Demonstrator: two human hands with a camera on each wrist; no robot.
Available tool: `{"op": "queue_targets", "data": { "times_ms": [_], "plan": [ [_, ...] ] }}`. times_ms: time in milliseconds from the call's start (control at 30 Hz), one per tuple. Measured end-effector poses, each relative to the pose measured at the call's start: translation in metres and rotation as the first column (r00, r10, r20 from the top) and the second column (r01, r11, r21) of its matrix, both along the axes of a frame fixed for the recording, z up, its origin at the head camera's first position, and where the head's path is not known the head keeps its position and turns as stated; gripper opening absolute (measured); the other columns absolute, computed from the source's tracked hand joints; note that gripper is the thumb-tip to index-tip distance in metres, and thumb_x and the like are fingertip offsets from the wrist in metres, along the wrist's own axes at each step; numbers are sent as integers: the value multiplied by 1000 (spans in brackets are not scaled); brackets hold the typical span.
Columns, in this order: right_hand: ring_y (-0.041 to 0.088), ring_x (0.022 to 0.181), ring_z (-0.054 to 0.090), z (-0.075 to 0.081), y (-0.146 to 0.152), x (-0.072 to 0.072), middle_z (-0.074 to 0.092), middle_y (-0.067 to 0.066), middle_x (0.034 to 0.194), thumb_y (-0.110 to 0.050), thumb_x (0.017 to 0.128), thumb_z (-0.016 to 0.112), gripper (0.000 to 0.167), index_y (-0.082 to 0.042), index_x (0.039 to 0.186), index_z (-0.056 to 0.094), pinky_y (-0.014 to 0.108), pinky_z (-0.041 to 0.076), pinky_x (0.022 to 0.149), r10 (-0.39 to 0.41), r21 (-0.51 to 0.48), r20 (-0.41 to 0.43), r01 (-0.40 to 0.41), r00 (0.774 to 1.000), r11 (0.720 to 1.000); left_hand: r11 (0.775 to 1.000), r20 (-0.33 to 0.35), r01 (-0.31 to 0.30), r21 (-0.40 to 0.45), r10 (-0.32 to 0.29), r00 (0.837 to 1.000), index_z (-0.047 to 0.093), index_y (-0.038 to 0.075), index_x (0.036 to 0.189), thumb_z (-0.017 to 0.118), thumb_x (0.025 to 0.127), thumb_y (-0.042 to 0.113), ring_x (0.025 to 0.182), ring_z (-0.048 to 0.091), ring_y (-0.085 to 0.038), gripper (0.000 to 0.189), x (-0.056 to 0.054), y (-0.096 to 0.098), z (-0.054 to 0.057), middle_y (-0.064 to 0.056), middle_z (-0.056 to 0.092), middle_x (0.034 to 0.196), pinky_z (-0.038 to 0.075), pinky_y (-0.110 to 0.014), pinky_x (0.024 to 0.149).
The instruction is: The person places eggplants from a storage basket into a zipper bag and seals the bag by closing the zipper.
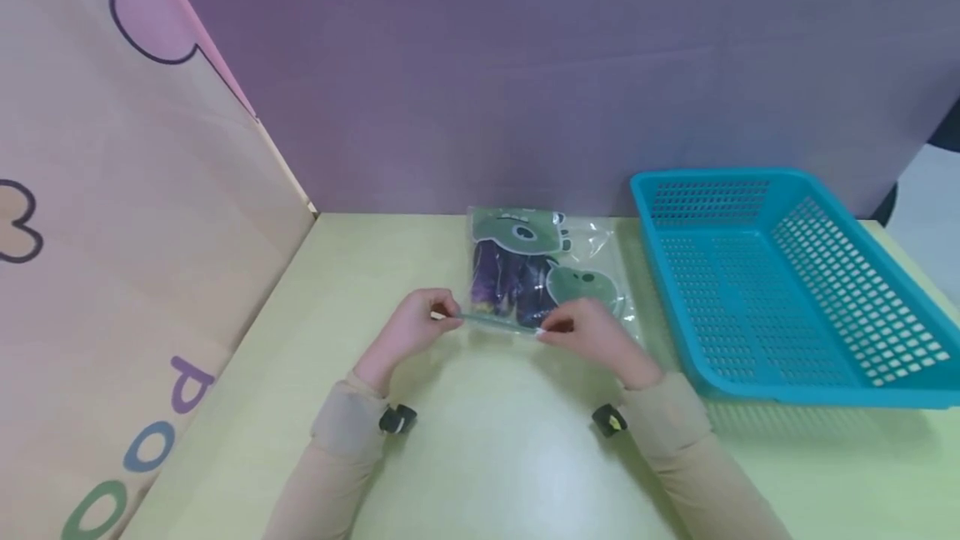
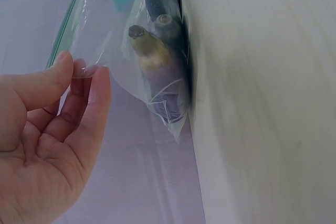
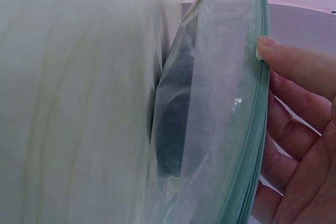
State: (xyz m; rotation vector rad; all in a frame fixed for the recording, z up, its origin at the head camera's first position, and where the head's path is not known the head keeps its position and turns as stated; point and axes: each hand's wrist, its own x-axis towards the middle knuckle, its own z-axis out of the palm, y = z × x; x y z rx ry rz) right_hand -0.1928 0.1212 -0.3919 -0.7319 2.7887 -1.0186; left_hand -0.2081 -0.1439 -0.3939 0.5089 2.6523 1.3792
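Note:
A clear zip bag with green cartoon prints lies on the table, its near edge lifted toward me. Dark purple eggplants show through the plastic; one with a pale yellowish stem end is plain in the left wrist view. My left hand pinches the bag's left top corner between thumb and fingers. With thumb and fingers, my right hand pinches the green zip strip at a small white slider, farther right along the same edge.
A blue-green plastic basket with perforated walls stands on the table to the right of the bag. A purple backdrop rises behind the table, and a printed panel borders the left side.

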Motion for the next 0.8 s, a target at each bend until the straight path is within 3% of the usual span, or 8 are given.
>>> {"op": "queue_targets", "data": {
  "times_ms": [200, 400, 633, 800],
  "plan": [
    [12, 73, 62, 0, 4, 1, 71, 5, 83, -15, 84, 68, 13, -4, 90, 72, 26, 54, 69, -28, 20, 12, 27, 1000, 999, 1000, 3, 12, 0, -12, 1000, 62, 2, 78, 66, 83, -1, 92, 65, -25, 7, 1, -1, 0, -10, 66, 88, 56, -30, 79],
    [14, 74, 63, 3, 7, 1, 71, 7, 84, -15, 85, 68, 14, -4, 90, 72, 28, 55, 69, -19, 14, -15, 19, 1000, 1000, 1000, 2, -12, -12, 12, 1000, 61, 3, 77, 67, 83, 0, 92, 64, -25, 9, 0, 0, 1, -9, 67, 89, 56, -32, 79],
    [13, 69, 63, 0, 15, 3, 70, 7, 78, -12, 81, 71, 11, -2, 86, 72, 25, 55, 65, -25, 11, -65, 25, 998, 1000, 999, -42, 47, -18, -48, 998, 60, 1, 78, 66, 84, -1, 91, 65, -26, 8, -1, 4, 0, -12, 66, 88, 55, -32, 80],
    [12, 69, 62, 1, 12, 1, 71, 7, 79, -14, 82, 70, 12, -3, 86, 72, 24, 54, 64, 3, -2, -74, -3, 997, 1000, 1000, -33, 13, -19, -14, 999, 61, 2, 77, 66, 83, -2, 91, 64, -26, 9, 2, 0, 5, -12, 67, 87, 55, -33, 81]
  ]
}}
